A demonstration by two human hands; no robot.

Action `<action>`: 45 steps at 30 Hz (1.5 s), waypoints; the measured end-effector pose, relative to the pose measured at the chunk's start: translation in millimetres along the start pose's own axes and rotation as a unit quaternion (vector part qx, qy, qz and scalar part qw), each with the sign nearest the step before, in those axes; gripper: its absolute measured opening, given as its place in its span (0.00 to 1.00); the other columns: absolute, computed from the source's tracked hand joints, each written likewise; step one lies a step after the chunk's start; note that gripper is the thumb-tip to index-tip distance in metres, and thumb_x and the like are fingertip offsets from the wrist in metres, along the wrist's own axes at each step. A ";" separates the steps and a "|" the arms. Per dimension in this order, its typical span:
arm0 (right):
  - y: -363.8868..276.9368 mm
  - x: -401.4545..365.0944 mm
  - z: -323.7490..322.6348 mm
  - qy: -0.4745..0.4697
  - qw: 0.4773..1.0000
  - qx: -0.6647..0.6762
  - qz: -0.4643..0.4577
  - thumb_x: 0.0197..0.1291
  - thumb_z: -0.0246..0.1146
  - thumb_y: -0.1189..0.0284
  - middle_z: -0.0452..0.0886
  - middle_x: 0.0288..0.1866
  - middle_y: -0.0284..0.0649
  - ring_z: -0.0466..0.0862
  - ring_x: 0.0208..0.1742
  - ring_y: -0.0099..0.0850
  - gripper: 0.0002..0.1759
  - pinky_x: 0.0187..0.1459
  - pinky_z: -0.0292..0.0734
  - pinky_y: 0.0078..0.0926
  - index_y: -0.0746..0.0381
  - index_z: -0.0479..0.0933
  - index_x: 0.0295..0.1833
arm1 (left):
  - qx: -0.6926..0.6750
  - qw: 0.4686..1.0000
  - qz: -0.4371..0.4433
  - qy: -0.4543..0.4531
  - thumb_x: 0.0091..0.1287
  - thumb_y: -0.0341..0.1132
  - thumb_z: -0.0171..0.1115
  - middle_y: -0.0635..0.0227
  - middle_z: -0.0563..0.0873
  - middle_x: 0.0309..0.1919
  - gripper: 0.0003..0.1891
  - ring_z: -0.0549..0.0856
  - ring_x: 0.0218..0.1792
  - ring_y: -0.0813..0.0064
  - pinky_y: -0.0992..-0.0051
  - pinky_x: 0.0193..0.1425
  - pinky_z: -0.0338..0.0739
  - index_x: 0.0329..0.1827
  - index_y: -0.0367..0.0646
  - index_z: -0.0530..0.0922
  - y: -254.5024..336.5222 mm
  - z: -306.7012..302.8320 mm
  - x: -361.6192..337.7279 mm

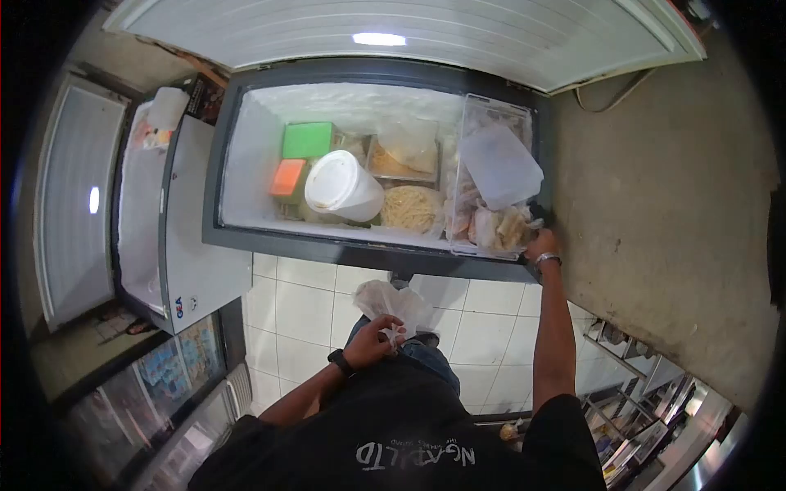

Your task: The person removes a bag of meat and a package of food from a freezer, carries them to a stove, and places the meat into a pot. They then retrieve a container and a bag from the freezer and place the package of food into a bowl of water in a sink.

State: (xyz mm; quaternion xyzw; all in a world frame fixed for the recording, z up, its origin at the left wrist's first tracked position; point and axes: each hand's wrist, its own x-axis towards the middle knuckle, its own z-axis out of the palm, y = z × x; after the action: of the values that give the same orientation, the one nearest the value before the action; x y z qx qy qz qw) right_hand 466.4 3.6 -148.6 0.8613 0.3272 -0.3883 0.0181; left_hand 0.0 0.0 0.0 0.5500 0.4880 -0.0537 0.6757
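Note:
My left hand [373, 342] is closed on a clear plastic bag [391, 301], which hangs in front of my legs outside the freezer. My right hand [543, 245] reaches to the front right corner of the open chest freezer [344, 252]. Its fingers curl beside bagged food [501, 229] in a clear wire basket [452, 239]; what they grip is hidden. A translucent white container [501, 168] lies on top of the basket's contents. Left of the basket are a bag of pale yellow strips [411, 208] and a white lidded tub [342, 185], tilted.
A green box [309, 140] and an orange-lidded box [288, 177] sit at the freezer's left. The raised lid [458, 49] stands behind. Another open freezer [205, 221] is at left, a wall [663, 188] at right, and metal racks [630, 385] at lower right.

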 end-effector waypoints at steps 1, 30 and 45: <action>21.9 -7.5 7.9 0.017 0.999 0.039 -0.008 0.43 0.70 0.73 0.80 0.54 0.55 0.81 0.57 0.46 0.33 0.60 0.74 0.39 0.61 0.75 0.61 | -0.019 1.000 -0.002 -0.023 0.68 0.37 0.64 0.65 0.84 0.50 0.18 0.86 0.34 0.76 0.75 0.39 0.80 0.57 0.43 0.72 2.1 1.4 1.8; -247.5 -637.2 837.8 0.537 0.025 0.653 0.534 0.53 0.55 0.84 0.84 0.30 0.54 0.88 0.26 0.39 0.18 0.25 0.84 0.27 0.84 0.73 0.50 | 0.105 0.912 0.144 -0.368 0.70 0.34 0.59 0.59 0.82 0.44 0.17 0.81 0.28 0.71 0.74 0.28 0.78 0.60 0.48 0.66 -233.5 104.9 104.5; -293.7 -660.5 970.0 0.560 -0.432 0.471 0.527 0.55 0.58 0.85 0.80 0.40 0.50 0.84 0.31 0.38 0.11 0.30 0.89 0.31 0.81 0.73 0.43 | 0.224 0.905 -0.036 -0.359 0.71 0.51 0.58 0.65 0.82 0.31 0.20 0.79 0.26 0.73 0.76 0.30 0.78 0.38 0.40 0.76 -427.1 215.7 103.1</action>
State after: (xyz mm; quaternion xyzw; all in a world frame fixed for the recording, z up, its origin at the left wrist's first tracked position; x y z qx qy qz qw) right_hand -660.5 -405.6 -310.3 -0.0262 0.7680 -0.5056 0.3921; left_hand -77.4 -290.0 -386.6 0.6126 0.2070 -0.3794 0.6617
